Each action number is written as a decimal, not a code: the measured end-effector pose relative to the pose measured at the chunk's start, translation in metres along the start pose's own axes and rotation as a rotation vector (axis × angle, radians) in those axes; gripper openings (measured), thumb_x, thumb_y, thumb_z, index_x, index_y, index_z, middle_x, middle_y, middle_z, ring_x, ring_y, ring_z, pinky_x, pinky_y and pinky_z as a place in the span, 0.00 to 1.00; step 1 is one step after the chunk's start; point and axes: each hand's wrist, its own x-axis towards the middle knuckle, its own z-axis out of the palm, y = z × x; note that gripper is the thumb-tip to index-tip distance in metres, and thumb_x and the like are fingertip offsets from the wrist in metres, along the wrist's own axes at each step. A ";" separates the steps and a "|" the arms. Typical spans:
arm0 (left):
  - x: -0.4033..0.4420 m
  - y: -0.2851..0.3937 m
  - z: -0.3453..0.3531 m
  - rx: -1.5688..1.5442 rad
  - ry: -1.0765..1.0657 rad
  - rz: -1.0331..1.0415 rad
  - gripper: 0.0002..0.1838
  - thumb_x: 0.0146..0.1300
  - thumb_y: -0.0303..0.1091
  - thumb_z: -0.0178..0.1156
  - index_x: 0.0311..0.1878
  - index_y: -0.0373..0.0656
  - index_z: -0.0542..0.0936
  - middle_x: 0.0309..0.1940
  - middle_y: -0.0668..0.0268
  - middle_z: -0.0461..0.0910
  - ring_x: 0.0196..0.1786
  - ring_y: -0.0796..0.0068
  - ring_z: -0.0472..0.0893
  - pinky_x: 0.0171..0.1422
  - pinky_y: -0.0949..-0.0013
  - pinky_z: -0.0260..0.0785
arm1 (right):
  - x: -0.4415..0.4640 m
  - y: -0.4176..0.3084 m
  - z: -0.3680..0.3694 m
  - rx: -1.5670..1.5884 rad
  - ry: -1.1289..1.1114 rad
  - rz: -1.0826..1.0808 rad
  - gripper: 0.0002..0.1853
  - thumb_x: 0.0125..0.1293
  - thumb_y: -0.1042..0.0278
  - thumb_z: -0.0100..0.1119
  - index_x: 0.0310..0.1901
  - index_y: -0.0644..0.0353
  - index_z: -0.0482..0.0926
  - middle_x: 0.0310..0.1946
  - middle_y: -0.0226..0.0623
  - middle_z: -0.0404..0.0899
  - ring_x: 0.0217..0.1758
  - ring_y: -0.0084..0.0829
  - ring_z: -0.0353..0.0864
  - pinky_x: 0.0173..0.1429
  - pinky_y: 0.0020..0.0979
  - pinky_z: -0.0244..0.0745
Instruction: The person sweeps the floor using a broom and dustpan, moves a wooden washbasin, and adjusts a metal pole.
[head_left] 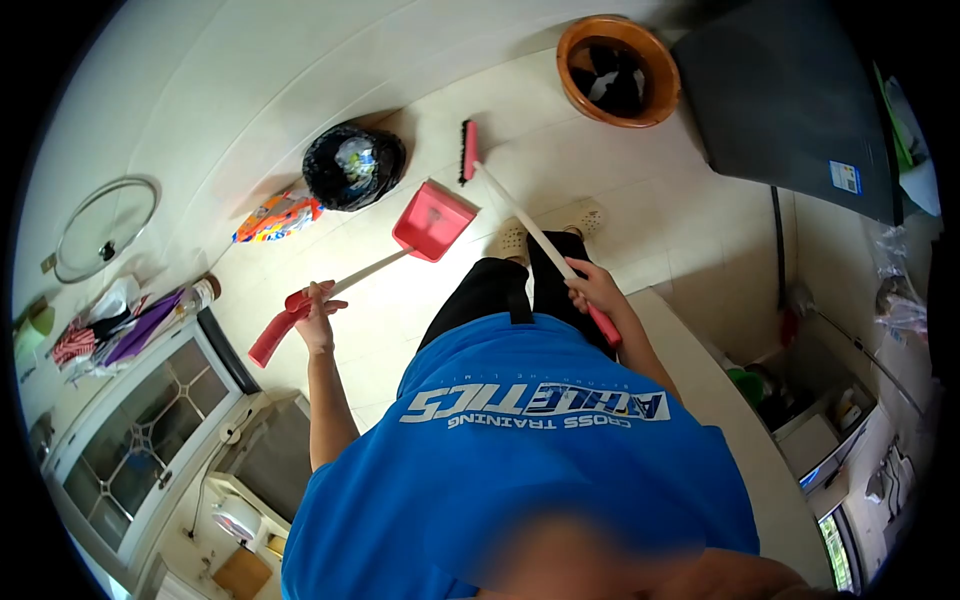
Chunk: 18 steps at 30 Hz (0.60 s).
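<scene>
My left hand (318,318) is closed round the white pole of a dustpan, just by its red handle end. The pink dustpan (434,222) is at the far end of that pole, low over or on the pale floor. My right hand (597,288) grips the white pole of a broom near its pink handle end. The broom's pink head (470,152) with dark bristles lies beyond the dustpan, a little to its right and apart from it.
A bin with a black bag (352,168) stands behind the dustpan, with an orange package (278,217) beside it. A brown tub (618,72) holds dark and white cloth. At the right is a dark appliance (790,100). My shoes (512,243) are near the dustpan.
</scene>
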 end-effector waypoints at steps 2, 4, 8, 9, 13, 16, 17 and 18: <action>-0.010 -0.010 -0.009 -0.001 0.038 -0.019 0.15 0.61 0.41 0.49 0.32 0.37 0.74 0.31 0.60 0.78 0.20 0.71 0.79 0.22 0.79 0.68 | 0.033 -0.003 0.010 -0.035 -0.090 0.049 0.26 0.55 0.73 0.52 0.57 0.60 0.62 0.18 0.34 0.69 0.13 0.21 0.66 0.15 0.22 0.64; -0.015 -0.023 -0.018 -0.021 0.078 -0.071 0.14 0.61 0.41 0.49 0.32 0.37 0.73 0.31 0.60 0.78 0.21 0.70 0.79 0.22 0.79 0.68 | 0.057 -0.008 0.016 -0.060 -0.122 0.085 0.25 0.54 0.73 0.52 0.57 0.61 0.62 0.18 0.33 0.69 0.14 0.21 0.66 0.16 0.22 0.64; -0.026 -0.046 -0.030 -0.037 0.151 -0.112 0.14 0.61 0.41 0.49 0.33 0.37 0.74 0.31 0.60 0.78 0.21 0.70 0.79 0.23 0.79 0.67 | 0.059 -0.002 0.000 -0.007 -0.185 0.133 0.25 0.56 0.72 0.51 0.57 0.60 0.61 0.19 0.33 0.68 0.13 0.18 0.64 0.15 0.19 0.60; -0.033 -0.055 -0.029 -0.048 0.169 -0.112 0.14 0.61 0.41 0.49 0.33 0.37 0.74 0.31 0.60 0.78 0.21 0.70 0.79 0.23 0.79 0.67 | 0.048 0.004 -0.017 0.005 -0.192 0.128 0.25 0.57 0.72 0.49 0.59 0.58 0.59 0.19 0.32 0.68 0.13 0.18 0.63 0.14 0.18 0.59; -0.032 -0.067 -0.031 -0.047 0.159 -0.174 0.15 0.60 0.40 0.50 0.35 0.35 0.75 0.31 0.61 0.78 0.22 0.72 0.79 0.24 0.80 0.65 | -0.010 0.020 -0.068 0.148 0.018 0.220 0.25 0.59 0.70 0.47 0.59 0.56 0.58 0.19 0.31 0.68 0.12 0.15 0.61 0.13 0.15 0.57; -0.036 -0.070 -0.022 -0.093 0.172 -0.128 0.15 0.60 0.40 0.50 0.33 0.35 0.75 0.31 0.62 0.78 0.20 0.74 0.78 0.23 0.79 0.64 | -0.056 0.035 -0.112 0.154 0.137 0.245 0.24 0.59 0.68 0.48 0.59 0.50 0.60 0.20 0.31 0.68 0.14 0.15 0.63 0.15 0.15 0.60; -0.035 -0.065 -0.022 -0.099 0.178 -0.131 0.15 0.60 0.40 0.50 0.33 0.35 0.75 0.31 0.62 0.78 0.20 0.74 0.78 0.23 0.79 0.64 | -0.067 0.033 -0.120 0.144 0.190 0.254 0.25 0.59 0.68 0.49 0.59 0.50 0.59 0.20 0.30 0.68 0.15 0.15 0.63 0.15 0.14 0.60; -0.034 -0.061 -0.020 -0.072 0.156 -0.128 0.14 0.60 0.39 0.50 0.33 0.36 0.73 0.31 0.61 0.78 0.20 0.73 0.78 0.24 0.79 0.65 | -0.075 0.032 -0.128 0.137 0.190 0.252 0.25 0.59 0.68 0.49 0.59 0.50 0.59 0.20 0.30 0.68 0.15 0.15 0.63 0.15 0.14 0.60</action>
